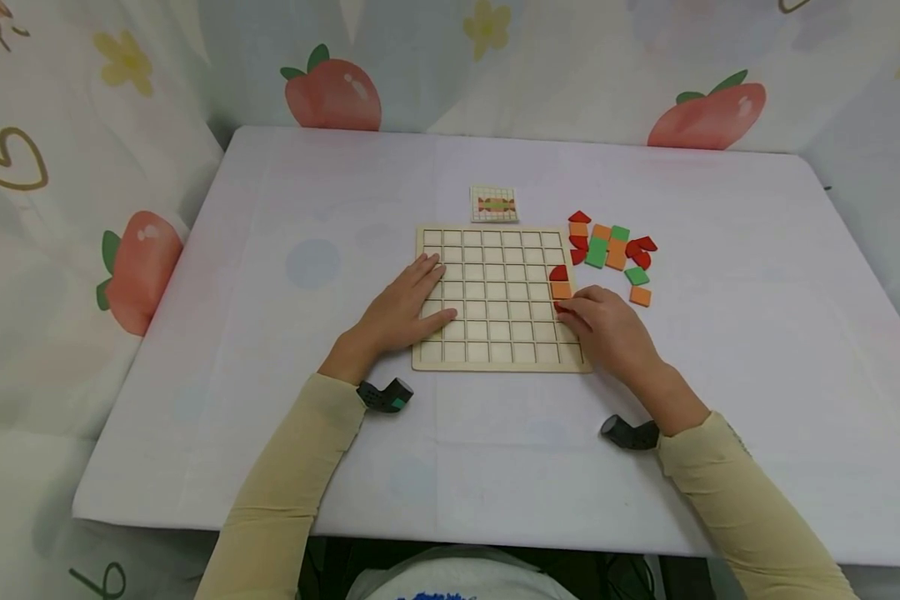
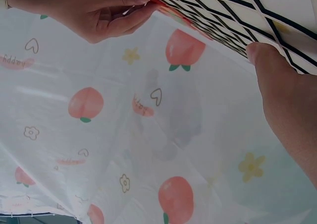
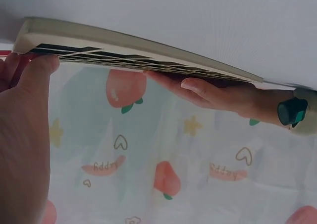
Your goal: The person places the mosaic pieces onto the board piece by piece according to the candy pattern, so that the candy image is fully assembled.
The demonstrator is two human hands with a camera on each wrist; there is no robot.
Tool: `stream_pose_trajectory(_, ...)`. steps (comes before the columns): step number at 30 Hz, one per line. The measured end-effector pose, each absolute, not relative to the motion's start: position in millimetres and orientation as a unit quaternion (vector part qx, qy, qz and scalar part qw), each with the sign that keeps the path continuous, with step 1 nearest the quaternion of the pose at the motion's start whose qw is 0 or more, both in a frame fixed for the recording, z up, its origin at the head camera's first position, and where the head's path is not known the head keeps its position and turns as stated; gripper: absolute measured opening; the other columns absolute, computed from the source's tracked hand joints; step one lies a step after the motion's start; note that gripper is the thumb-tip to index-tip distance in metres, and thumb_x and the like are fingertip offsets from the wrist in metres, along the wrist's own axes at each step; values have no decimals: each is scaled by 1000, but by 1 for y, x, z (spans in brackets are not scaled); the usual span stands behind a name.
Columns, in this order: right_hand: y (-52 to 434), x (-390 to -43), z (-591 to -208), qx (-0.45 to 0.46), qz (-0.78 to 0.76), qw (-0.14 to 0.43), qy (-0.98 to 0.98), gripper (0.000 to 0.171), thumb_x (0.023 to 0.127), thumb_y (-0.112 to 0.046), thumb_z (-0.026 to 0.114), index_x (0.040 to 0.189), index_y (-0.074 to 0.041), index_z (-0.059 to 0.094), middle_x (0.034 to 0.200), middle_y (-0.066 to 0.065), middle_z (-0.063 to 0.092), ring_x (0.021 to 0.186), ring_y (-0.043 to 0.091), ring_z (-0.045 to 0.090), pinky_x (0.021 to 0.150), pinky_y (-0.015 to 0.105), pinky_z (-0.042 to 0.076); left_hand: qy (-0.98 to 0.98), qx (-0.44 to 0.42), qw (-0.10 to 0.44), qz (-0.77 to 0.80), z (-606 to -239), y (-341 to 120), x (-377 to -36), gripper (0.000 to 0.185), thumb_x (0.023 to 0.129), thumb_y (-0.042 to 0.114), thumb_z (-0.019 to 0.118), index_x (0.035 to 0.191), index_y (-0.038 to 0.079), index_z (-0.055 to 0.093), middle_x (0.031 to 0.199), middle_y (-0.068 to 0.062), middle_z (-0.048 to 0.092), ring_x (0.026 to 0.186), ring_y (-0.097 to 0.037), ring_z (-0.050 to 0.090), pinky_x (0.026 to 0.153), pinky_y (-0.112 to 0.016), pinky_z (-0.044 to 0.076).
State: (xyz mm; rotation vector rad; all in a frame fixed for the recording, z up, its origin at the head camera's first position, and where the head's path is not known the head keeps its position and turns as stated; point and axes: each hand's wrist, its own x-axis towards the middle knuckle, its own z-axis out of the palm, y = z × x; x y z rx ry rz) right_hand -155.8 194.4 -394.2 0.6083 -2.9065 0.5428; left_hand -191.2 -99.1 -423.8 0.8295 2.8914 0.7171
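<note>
The right hand (image 1: 607,325) covers the lower right corner of the wooden grid board (image 1: 499,297), its fingertips curled down onto a red piece (image 1: 561,307) in the rightmost column — most of that piece is hidden under the fingers, so its shape can't be made out. Just above it in the same column sit an orange square (image 1: 561,290) and a red quarter-round piece (image 1: 558,273). The left hand (image 1: 405,307) lies flat, fingers spread and straight, on the board's left edge, holding nothing. The wrist views show little beyond the board's rim, the two hands and patterned cloth. A small pattern card (image 1: 494,204) lies just beyond the board's far edge; its picture is too small to read. The loose pile of red, orange and green pieces (image 1: 611,249) rests right of the board, near it but apart — the white table (image 1: 270,450) stretches wide on every side.
</note>
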Motion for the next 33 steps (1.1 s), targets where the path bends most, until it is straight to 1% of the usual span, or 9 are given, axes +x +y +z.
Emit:
stream_pose_trajectory(7,197,-158,-392,215,202,76,-952,24,74,-12,64,96,-3,64,86,5,54,79,17,47,66,31,44,935,269,27,229,-423,-100,-192,74,80,59,32,135,11,19,140,0,7,125,-10,-3,99,-31,11)
stream_pose_trajectory(12,198,-158,-393,210,207,77,-952,24,74,-12,64,97,-4,64,85,4,53,78,16,47,65,31,44,935,269,27,229,-422,-100,-192,74,80,59,33,135,10,19,140,0,8,125,-11,-2,99,-31,11)
stream_pose_trajectory(21,198,-158,-395,206,208,86,-952,24,73,-12,65,96,-5,65,81,3,51,72,15,45,59,28,42,936,269,29,224,-422,-100,-192,74,80,58,33,135,10,19,140,0,8,125,-11,-2,99,-29,9)
stream_pose_trajectory(33,198,-159,-398,202,199,82,-955,25,75,-14,63,99,-6,64,84,4,51,74,16,45,60,28,43,934,272,25,232,-423,-99,-191,74,80,57,35,135,9,20,140,-2,10,126,-13,0,99,-32,12)
